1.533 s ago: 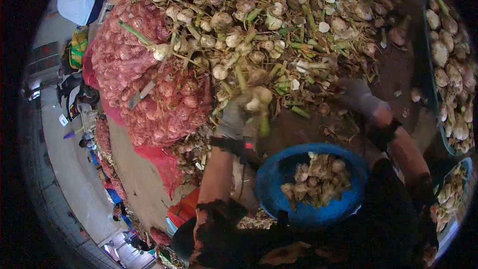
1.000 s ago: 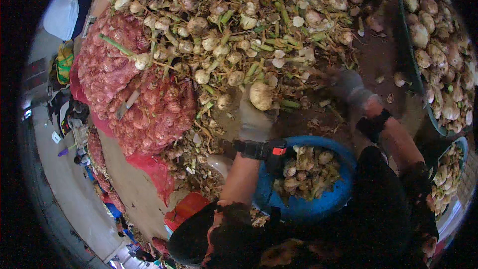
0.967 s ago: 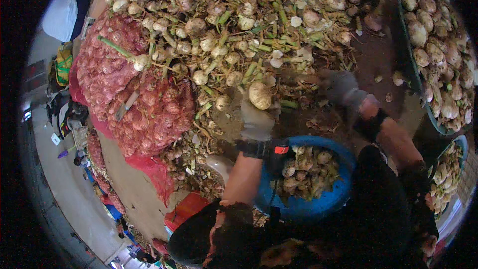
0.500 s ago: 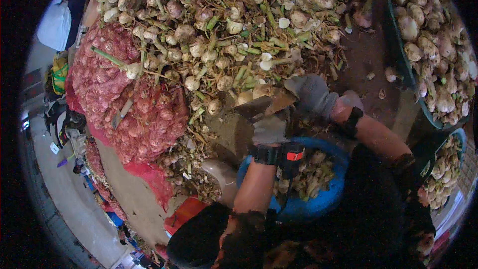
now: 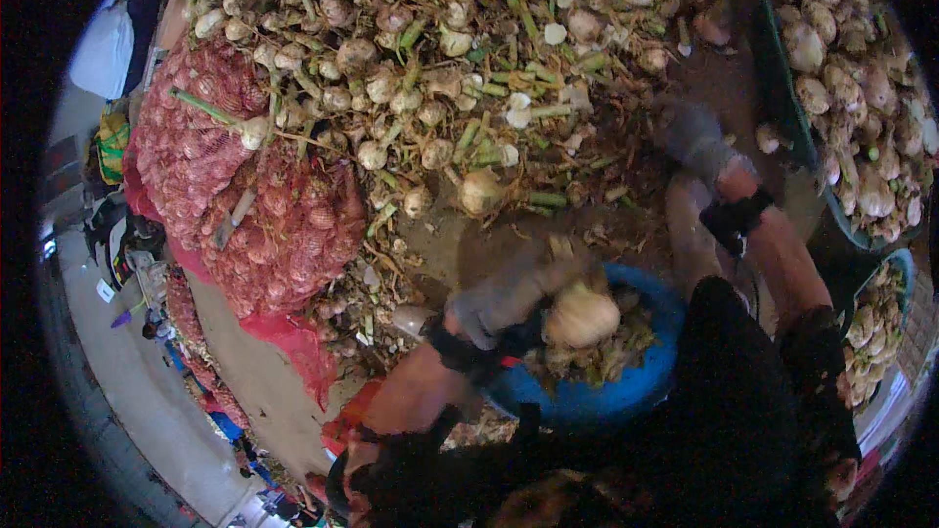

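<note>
My left hand [image 5: 504,298], in a grey glove and blurred, is closed at the stem of a large pale garlic bulb [image 5: 581,319]. The bulb hangs over a round blue basin [image 5: 667,337], which has stems and trimmings in it. Up and to the right, at the edge of the garlic heap [image 5: 391,68], my gloved right hand [image 5: 694,137] is smeared by motion. Its fingers and anything in them cannot be made out. Another large bulb [image 5: 480,193] lies on the ground at the heap's near edge.
Red mesh sacks of bulbs [image 5: 284,225] stand on the left, with a wooden-handled tool [image 5: 235,220] on one. Green-rimmed containers of garlic [image 5: 831,156] line the right side. A person [image 5: 103,49] is at the far left. Cut stems [image 5: 543,199] litter the ground.
My hands have moved apart: the left went down and left over the basin with the garlic bulb, the right up and right. The wide brown-grey blade seen between them earlier is not distinguishable now.
</note>
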Action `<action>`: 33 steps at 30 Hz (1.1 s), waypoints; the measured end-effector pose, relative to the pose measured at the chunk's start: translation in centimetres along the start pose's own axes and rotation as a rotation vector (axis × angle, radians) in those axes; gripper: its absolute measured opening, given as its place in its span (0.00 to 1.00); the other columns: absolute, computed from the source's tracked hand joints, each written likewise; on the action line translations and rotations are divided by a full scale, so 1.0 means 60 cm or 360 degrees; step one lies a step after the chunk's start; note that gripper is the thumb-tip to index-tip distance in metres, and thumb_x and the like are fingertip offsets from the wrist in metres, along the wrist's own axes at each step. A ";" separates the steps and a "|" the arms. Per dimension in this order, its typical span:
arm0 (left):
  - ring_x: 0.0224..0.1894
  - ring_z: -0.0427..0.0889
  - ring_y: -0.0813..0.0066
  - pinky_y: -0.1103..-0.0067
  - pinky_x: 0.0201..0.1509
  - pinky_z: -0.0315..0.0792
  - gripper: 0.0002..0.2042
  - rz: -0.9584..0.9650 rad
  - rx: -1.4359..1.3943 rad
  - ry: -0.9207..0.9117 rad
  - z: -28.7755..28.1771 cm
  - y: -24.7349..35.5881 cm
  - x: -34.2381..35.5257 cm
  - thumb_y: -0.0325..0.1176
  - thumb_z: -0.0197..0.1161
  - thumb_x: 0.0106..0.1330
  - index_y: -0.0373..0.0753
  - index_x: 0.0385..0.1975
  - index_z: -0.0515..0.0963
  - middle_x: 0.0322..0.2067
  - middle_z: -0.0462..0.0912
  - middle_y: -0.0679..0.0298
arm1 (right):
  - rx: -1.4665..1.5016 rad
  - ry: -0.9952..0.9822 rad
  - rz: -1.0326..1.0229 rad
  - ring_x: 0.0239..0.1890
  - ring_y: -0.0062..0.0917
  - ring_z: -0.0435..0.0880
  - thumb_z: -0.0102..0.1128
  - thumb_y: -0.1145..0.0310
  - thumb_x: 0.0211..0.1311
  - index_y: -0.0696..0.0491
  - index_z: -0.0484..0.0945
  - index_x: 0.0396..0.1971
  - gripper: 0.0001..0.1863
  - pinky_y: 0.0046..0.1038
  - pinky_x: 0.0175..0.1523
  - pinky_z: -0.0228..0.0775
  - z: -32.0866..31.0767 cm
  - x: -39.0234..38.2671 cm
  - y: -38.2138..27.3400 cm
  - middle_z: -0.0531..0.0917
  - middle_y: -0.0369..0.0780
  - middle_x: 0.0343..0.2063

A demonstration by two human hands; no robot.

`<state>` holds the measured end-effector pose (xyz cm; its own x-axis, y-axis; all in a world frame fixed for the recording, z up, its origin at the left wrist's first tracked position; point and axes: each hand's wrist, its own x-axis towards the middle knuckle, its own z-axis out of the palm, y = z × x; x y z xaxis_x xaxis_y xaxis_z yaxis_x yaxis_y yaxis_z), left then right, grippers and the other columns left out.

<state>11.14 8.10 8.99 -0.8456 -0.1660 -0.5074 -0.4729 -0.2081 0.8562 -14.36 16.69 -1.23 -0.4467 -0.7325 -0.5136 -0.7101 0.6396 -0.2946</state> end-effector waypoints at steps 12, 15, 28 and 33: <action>0.39 0.73 0.64 0.77 0.43 0.66 0.20 -0.0585 0.1013 0.1092 -0.157 -0.133 0.031 0.36 0.58 0.45 0.38 0.40 0.69 0.38 0.72 0.56 | 0.0078 -0.0296 -0.0213 0.40 0.37 0.71 0.54 0.58 0.41 0.49 0.69 0.41 0.23 0.32 0.46 0.63 0.013 -0.011 -0.080 0.74 0.46 0.35; 0.37 0.73 0.69 0.80 0.42 0.66 0.20 -0.0463 -0.0262 0.1107 -0.152 -0.138 0.031 0.35 0.58 0.45 0.32 0.39 0.70 0.36 0.74 0.57 | 0.0138 -0.0350 -0.0413 0.40 0.37 0.72 0.53 0.58 0.41 0.48 0.69 0.41 0.23 0.32 0.44 0.64 -0.003 -0.013 -0.121 0.75 0.45 0.35; 0.36 0.73 0.72 0.78 0.38 0.70 0.16 0.0125 -0.1573 0.0957 -0.071 -0.062 0.050 0.33 0.52 0.50 0.34 0.39 0.66 0.35 0.73 0.60 | 0.0264 0.0057 -0.0259 0.31 0.35 0.76 0.52 0.62 0.42 0.47 0.71 0.36 0.17 0.32 0.34 0.68 0.013 -0.015 -0.018 0.77 0.41 0.28; 0.39 0.72 0.69 0.76 0.40 0.69 0.18 0.0340 -0.1062 0.1194 -0.063 -0.161 0.079 0.36 0.50 0.52 0.34 0.41 0.64 0.37 0.71 0.58 | 0.0143 0.0126 -0.1135 0.29 0.35 0.76 0.51 0.65 0.41 0.48 0.70 0.29 0.10 0.33 0.31 0.68 -0.001 -0.052 -0.155 0.76 0.40 0.24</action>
<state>12.66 5.69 -2.03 -0.4150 -0.7746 -0.4772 0.0971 -0.5592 0.8233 -6.37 13.02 3.17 0.0683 -0.9913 -0.1125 -0.7975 0.0135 -0.6032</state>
